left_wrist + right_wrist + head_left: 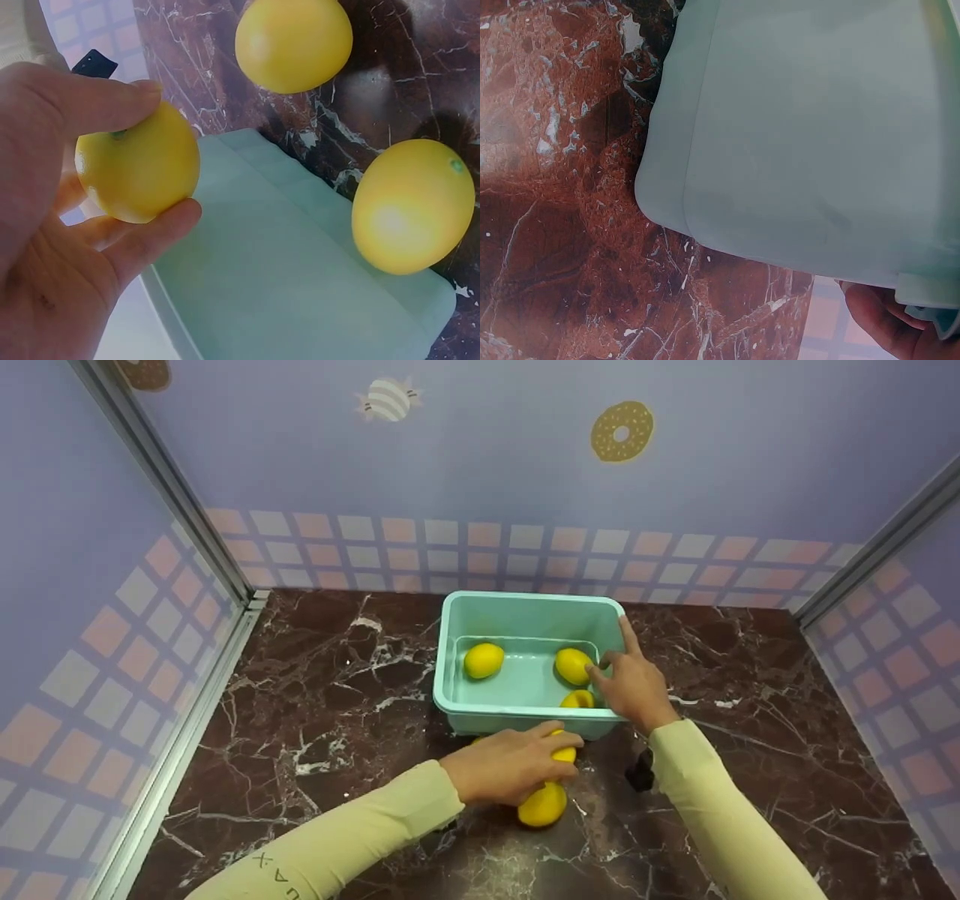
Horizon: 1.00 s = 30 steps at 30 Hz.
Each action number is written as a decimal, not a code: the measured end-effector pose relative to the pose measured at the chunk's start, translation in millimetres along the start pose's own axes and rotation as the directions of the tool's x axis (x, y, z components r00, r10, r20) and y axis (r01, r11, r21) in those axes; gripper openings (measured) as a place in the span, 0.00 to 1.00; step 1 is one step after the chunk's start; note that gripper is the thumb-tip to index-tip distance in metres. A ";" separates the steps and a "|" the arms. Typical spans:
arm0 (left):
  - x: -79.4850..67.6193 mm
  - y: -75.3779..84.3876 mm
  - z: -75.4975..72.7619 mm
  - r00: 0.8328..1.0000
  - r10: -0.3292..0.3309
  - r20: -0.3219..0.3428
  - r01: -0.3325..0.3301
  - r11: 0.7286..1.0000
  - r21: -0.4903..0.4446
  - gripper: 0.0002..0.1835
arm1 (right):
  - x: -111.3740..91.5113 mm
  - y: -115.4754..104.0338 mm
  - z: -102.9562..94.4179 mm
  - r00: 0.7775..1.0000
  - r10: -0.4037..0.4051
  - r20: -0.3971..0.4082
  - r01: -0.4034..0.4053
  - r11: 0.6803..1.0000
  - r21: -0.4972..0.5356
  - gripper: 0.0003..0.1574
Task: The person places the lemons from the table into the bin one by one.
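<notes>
Lemon (pixel 142 180) pinched between thumb and fingers of the left hand (pixel 502 769), up just outside the near wall of a mint bin (pixel 517 710). Right hand (pixel 636 686) has the bin's right rim clamped, thumb on the inside, fingers on the outside. Three more are already in there: a left lemon (pixel 484 661), a right lemon (pixel 574 667) near that thumb (can't tell if they touch), and a front lemon (pixel 577 700) half hidden behind the near rim.

What could go sideways, imo: that pinch is on a smooth round fruit, so a bump against the rim might pop it loose. The near loose lemon (pixel 543 807) sits on the marble table (pixel 360 780) right by the left hand, so a low knuckle could send it rolling. And if the right hand pulls down on the rim, the bin could tip or skid.

Worth comparing cams too. Left wrist view shows the pinch properly plus two loose ones on the marble; from the head the second is just a yellow sliver past the hand. Right wrist view shows fingers tucked by the rim, which the head cam hides, but mostly blank outer wall. Only the head view shows what's inside the bin.
</notes>
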<state>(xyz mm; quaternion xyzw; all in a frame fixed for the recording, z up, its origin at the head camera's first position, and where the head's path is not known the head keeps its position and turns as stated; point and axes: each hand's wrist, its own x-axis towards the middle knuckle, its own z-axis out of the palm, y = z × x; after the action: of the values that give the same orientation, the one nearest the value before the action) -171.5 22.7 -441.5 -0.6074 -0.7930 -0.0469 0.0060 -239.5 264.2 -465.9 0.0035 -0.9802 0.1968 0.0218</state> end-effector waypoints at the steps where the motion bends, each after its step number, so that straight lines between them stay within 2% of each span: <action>1: 0.0 0.0 -0.8 1.000 -0.001 0.001 0.001 1.000 0.001 0.20 | -0.1 0.1 -0.1 1.000 -0.001 0.000 0.001 1.000 0.000 0.25; 10: 0.7 2.2 -8.1 1.000 0.013 -0.007 -0.012 0.999 0.034 0.19 | 0.5 -0.7 -0.2 1.000 0.006 -0.005 -0.006 1.000 0.000 0.25; 20: 1.9 -0.5 -16.3 0.999 0.011 -0.053 -0.007 0.998 0.066 0.15 | 0.1 -0.1 -0.4 1.000 0.006 0.000 -0.006 1.000 0.003 0.25; 30: 4.7 -2.0 -24.4 1.000 -0.010 -0.028 0.012 0.998 0.068 0.15 | 0.0 -0.4 -0.2 1.000 0.005 -0.008 -0.005 1.000 0.002 0.24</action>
<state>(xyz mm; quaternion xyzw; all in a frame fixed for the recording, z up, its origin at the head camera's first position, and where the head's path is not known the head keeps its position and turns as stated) -175.8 24.7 -417.1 -0.6016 -0.7974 -0.0282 0.0373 -239.5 263.9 -465.5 0.0001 -0.9800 0.1976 0.0253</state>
